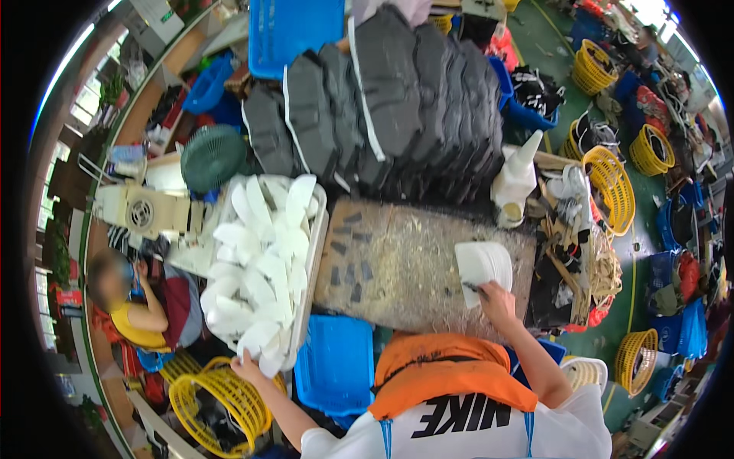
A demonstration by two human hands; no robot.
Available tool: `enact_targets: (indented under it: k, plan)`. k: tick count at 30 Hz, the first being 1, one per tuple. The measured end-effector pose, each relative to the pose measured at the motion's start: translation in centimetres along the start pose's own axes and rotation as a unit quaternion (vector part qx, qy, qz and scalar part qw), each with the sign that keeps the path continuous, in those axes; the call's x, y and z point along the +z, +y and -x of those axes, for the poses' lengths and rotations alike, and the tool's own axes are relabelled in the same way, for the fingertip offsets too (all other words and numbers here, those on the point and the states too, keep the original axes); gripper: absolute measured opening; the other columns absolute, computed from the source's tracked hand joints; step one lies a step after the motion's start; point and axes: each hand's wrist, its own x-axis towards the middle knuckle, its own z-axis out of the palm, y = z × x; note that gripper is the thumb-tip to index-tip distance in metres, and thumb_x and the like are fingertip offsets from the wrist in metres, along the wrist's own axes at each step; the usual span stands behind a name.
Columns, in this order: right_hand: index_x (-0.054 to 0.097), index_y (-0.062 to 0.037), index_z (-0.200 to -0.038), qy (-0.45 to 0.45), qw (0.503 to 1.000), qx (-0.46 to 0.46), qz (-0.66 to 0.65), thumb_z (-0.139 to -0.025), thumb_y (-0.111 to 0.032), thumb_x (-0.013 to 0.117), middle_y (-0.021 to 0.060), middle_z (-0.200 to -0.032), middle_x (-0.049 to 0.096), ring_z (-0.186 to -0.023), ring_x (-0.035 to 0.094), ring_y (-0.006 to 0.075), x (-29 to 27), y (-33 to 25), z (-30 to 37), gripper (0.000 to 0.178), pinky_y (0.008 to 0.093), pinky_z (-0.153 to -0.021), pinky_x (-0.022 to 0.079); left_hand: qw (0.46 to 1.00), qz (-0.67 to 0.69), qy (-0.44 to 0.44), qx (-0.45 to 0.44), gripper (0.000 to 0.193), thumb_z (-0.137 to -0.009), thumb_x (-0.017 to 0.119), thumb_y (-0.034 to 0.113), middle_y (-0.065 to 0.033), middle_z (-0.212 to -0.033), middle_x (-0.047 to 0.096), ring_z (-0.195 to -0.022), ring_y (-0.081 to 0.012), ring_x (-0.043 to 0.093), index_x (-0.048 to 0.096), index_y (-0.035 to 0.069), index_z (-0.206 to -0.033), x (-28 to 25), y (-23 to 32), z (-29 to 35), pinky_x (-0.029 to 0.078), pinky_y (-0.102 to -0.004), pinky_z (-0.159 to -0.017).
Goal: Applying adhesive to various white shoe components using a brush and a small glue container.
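Here, our right hand holds a small dark piece over the stacked white sheets, which lie on the right part of the desk. Our left hand is at the near end of the white pieces heaped in the tray; we cannot tell whether it grips any.

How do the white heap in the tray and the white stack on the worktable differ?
The white heap lies jumbled at many angles, while the white stack is tidy, its edges slightly fanned. The heap fills much of the tray; the stack covers only a small part of the worktable. The left hand is at the heap's near end, the right hand at the stack's lower edge. Both show white pieces with rounded edges.
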Motion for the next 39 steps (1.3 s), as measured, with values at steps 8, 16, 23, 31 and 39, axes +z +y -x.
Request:
enact_targets:
  k: [8, 16, 23, 31, 39]
  plan:
    - [0.063, -0.0103, -0.097, -0.026, 1.000, 0.015, -0.009, -0.079, -0.012, 0.054, 0.0112, -0.094, 0.059, -0.081, 0.060, 0.0351, 1.2, -0.3, -0.7, 0.020, 0.0438, -0.069, 0.048, 0.978, 0.205, -0.046, -0.014, 0.060, -0.093, 0.053, 0.023, -0.0164, -0.133, 0.043, -0.112, -0.0290, 0.050, 0.023, 0.022, -0.145, 4.0, 8.2, 7.6, 0.044, -0.0409, -0.088]
    - [0.064, -0.0094, -0.096, -0.029, 0.999, 0.011, -0.014, -0.080, -0.012, 0.052, 0.0111, -0.096, 0.059, -0.084, 0.060, 0.0344, 1.0, -0.2, -0.5, 0.020, 0.0432, -0.071, 0.048, 0.967, -0.130, 0.098, 0.193, 0.053, -0.093, 0.052, 0.026, -0.0213, -0.137, 0.038, -0.115, -0.0351, 0.047, 0.034, 0.006, -0.139, 3.0, 5.2, 5.3, 0.042, -0.0403, -0.091]
    - [0.064, -0.0097, -0.095, -0.019, 1.000, 0.005, -0.018, -0.080, -0.014, 0.054, 0.0107, -0.093, 0.059, -0.082, 0.059, 0.0341, 0.9, 0.0, -0.5, 0.019, 0.0433, -0.070, 0.048, 0.718, -0.501, 0.066, 0.478, 0.030, -0.086, 0.058, 0.019, -0.0188, -0.119, 0.054, -0.118, -0.0350, 0.045, 0.058, -0.001, -0.108, 2.2, 6.6, 4.7, 0.035, -0.0482, -0.100]
    - [0.065, -0.0086, -0.093, -0.007, 1.000, -0.009, -0.018, -0.078, -0.011, 0.054, 0.0123, -0.090, 0.059, -0.079, 0.060, 0.0349, 1.4, 0.5, -0.3, 0.019, 0.0449, -0.068, 0.048, 0.845, -0.440, -0.038, 0.301, 0.060, -0.088, 0.055, 0.031, -0.0162, -0.133, 0.046, -0.123, -0.0371, 0.041, 0.036, 0.002, -0.137, 2.7, 8.6, 5.5, 0.031, -0.0451, -0.105]
    - [0.065, -0.0108, -0.096, -0.029, 0.999, 0.040, 0.003, -0.081, -0.021, 0.057, 0.0112, -0.091, 0.061, -0.082, 0.060, 0.0337, 0.7, -0.3, -1.2, 0.019, 0.0432, -0.068, 0.048, 0.789, -0.321, 0.121, 0.510, 0.055, -0.088, 0.056, 0.014, -0.0246, -0.139, 0.034, -0.129, -0.0369, 0.032, 0.035, -0.004, -0.136, 11.2, 18.3, 13.4, 0.026, -0.0431, -0.107]
